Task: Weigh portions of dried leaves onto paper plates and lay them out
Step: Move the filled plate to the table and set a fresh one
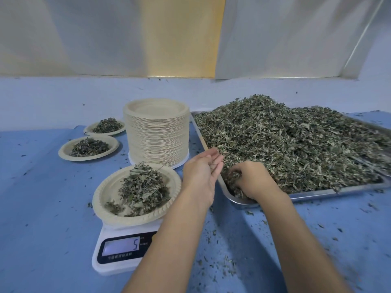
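Observation:
A paper plate (105, 197) with a heap of dried leaves (143, 187) sits on a white digital scale (122, 250) whose display reads 5. My left hand (201, 176) hovers flat, fingers straight, between that plate and the metal tray (317, 194), with a few leaf bits on the palm. My right hand (251, 180) digs into the near left corner of the big leaf pile (296, 142) in the tray, fingers curled round a clump of leaves.
A tall stack of paper plates (156, 132) stands behind the scale. Two filled plates (88, 148) (105, 126) lie at the back left on the blue table (42, 208). Leaf crumbs are scattered about. A wall rises behind.

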`<state>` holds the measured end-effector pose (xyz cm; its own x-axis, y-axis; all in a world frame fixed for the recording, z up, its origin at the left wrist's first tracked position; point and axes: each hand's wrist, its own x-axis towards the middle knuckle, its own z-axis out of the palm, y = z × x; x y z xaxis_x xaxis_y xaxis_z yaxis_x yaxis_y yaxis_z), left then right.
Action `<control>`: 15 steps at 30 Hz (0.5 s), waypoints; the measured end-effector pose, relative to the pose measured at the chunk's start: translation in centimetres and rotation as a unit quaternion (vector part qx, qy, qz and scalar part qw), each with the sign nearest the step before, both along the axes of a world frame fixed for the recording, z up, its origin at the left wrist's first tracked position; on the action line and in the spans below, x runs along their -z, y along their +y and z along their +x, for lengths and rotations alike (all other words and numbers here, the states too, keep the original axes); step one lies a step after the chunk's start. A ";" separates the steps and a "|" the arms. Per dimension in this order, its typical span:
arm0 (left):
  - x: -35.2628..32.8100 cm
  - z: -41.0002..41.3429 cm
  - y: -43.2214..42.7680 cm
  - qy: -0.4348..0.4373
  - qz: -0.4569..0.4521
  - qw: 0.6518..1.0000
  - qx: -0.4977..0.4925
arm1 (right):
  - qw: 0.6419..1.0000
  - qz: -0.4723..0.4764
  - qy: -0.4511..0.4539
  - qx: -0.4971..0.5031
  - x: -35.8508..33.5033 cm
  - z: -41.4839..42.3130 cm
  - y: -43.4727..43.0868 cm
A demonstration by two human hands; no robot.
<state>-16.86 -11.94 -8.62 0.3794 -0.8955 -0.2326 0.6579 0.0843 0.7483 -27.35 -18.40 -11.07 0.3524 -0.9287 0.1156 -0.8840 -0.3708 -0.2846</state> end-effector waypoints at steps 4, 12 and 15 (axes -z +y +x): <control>0.2 -0.1 -0.1 0.027 0.017 0.999 -0.025 | 0.983 -0.029 -0.167 0.069 -0.2 -0.4 -0.5; -0.2 0.1 -0.1 0.115 0.006 0.993 -0.010 | 0.806 0.112 -0.580 0.020 -2.3 0.9 1.2; -0.6 0.8 0.1 0.121 -0.001 0.993 -0.001 | 0.753 0.143 -0.640 -0.045 -3.7 2.2 2.4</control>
<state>-16.06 -11.81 -8.04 0.3139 -0.8958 -0.3147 0.8187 0.0875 0.5675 -25.17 -16.01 -7.36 0.1844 -0.9592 0.2143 0.2081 -0.1750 -0.9623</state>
